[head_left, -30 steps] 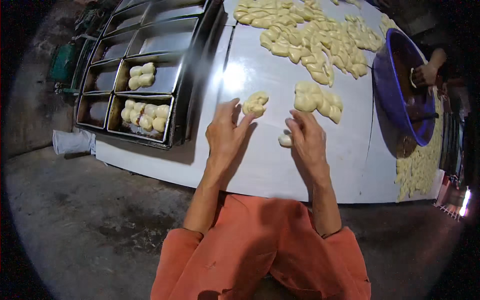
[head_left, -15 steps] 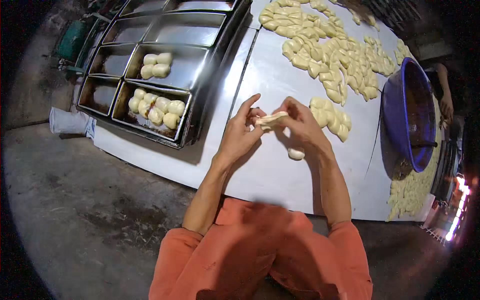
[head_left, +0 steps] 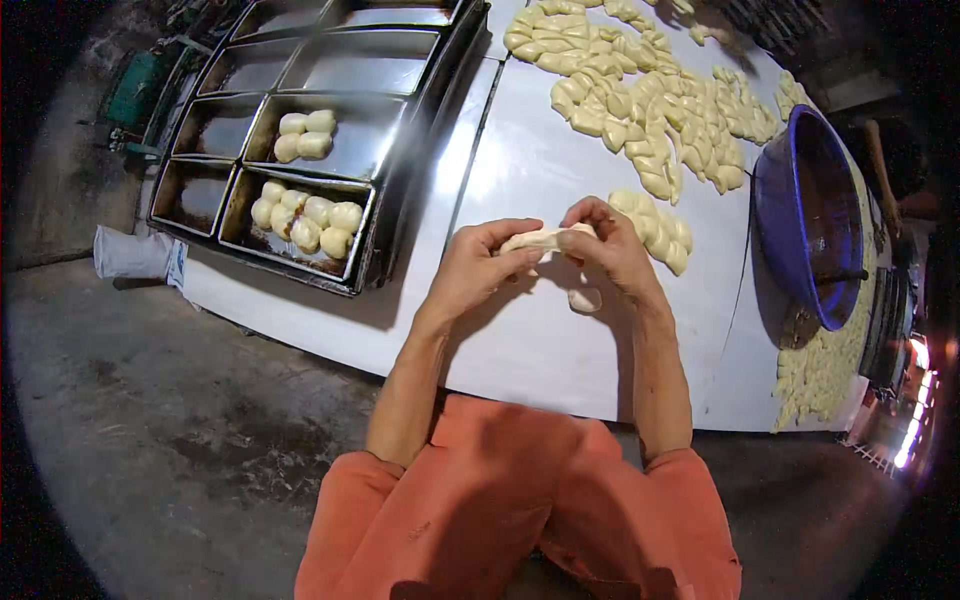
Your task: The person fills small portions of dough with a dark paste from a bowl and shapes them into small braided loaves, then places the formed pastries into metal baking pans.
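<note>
At the frame's centre, over the white tabletop [head_left: 540, 360], the fingers of your left hand [head_left: 472, 268] and right hand [head_left: 620, 255] pinch opposite ends of a pale dough strip [head_left: 543, 240]. You seem to be shaping it; the next move likely calls for even, gentle pressure.

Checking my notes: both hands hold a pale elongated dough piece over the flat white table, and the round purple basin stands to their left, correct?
Wrong side: the head view shows the round purple basin standing to the right of the left hand and right hand, which do hold the pale elongated dough piece over the flat white table.
</note>
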`<state>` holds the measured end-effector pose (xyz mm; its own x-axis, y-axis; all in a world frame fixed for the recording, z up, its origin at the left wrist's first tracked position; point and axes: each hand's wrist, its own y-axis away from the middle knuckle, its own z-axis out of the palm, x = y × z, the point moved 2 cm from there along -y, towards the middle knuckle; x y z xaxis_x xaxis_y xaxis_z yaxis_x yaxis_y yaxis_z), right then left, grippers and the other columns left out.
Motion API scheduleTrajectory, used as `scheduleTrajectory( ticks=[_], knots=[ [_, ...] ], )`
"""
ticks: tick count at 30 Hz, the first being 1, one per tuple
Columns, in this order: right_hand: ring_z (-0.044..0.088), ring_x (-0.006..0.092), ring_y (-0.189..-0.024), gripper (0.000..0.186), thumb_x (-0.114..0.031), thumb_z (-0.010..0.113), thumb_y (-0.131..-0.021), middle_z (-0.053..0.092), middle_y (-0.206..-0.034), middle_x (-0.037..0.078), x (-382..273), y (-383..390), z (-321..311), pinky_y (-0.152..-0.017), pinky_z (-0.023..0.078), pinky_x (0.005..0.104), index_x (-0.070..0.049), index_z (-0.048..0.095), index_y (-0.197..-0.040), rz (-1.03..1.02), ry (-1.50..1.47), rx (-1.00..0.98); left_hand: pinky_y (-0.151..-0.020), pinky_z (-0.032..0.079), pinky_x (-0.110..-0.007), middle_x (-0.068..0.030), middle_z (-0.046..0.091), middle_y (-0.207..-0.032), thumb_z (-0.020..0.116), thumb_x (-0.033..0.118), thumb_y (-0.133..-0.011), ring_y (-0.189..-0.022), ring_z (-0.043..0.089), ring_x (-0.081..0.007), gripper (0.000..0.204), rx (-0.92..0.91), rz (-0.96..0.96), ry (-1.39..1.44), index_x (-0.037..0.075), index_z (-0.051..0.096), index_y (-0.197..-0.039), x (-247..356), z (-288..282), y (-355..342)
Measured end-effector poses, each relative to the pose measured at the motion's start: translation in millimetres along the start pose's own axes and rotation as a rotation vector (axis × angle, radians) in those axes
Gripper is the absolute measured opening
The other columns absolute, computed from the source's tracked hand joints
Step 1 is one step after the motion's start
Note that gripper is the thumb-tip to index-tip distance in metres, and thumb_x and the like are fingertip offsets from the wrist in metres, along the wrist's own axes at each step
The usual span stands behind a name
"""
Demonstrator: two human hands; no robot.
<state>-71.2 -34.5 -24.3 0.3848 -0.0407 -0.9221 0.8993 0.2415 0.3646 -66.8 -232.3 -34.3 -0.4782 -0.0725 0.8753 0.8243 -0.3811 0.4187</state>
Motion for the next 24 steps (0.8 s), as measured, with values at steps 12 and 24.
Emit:
scheduleTrajectory(
  ticks=[12,24],
  knots=[
    [0.056,0.0109,-0.085,0.025,-0.019,0.069,-0.087,0.06,-0.091,0.004,2.8,5.2,22.6,-0.074,0.048,0.0265,-0.002,0.059,-0.103,0.05,-0.046,-0.06,-0.082,0.051,-0.03,-0.0132,0.072,-0.1,0.082,0.012,-0.078,-0.092,0.066,-0.0158,0.087,0.046,0.122,-0.295,0.011,0.036,-0.151,-0.7,-8.8,11.6],
    [0.057,0.008,-0.064,0.011,-0.006,0.072,-0.08,0.062,-0.077,0.002,6.2,8.9,36.2,-0.057,0.044,0.0235,-0.001,0.064,-0.086,-0.004,-0.071,0.014,-0.103,0.04,-0.058,-0.0142,0.07,-0.112,0.065,0.013,-0.087,-0.111,0.064,-0.0364,0.032,0.27,0.681,-1.186,0.014,0.068,-0.119,-20.1,6.3,1.0]
  ],
)
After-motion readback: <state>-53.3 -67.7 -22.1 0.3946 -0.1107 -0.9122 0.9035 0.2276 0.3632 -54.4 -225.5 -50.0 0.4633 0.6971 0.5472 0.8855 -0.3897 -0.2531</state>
